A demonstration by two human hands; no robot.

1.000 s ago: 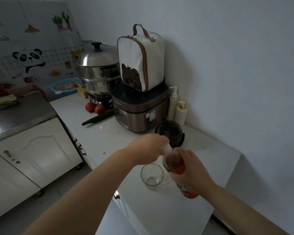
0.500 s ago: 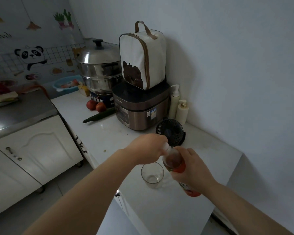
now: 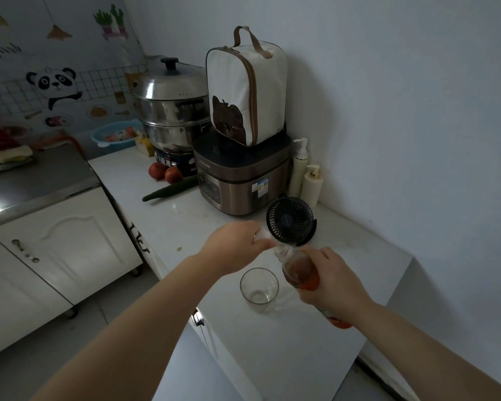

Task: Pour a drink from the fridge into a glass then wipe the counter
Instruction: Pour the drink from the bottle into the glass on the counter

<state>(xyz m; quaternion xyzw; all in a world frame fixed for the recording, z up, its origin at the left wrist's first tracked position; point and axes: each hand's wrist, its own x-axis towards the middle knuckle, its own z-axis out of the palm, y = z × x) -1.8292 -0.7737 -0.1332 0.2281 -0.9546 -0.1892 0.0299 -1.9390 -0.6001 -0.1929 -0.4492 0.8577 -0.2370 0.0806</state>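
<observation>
Your right hand (image 3: 331,280) grips the tilted bottle (image 3: 300,273) beside the glass (image 3: 259,286) near the counter (image 3: 272,357) front edge. Your left hand (image 3: 235,246) pinches its white cap (image 3: 261,235)

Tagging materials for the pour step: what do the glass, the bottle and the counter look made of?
Glass: clear glass, smooth and glossy; the counter shows through its wall, and it looks empty.
Bottle: likely thin clear plastic; its transparent neck shows brown drink, and an orange-red label wraps it.
Counter: white, smooth, faintly glossy, perhaps stone or laminate; cannot tell which.
</observation>
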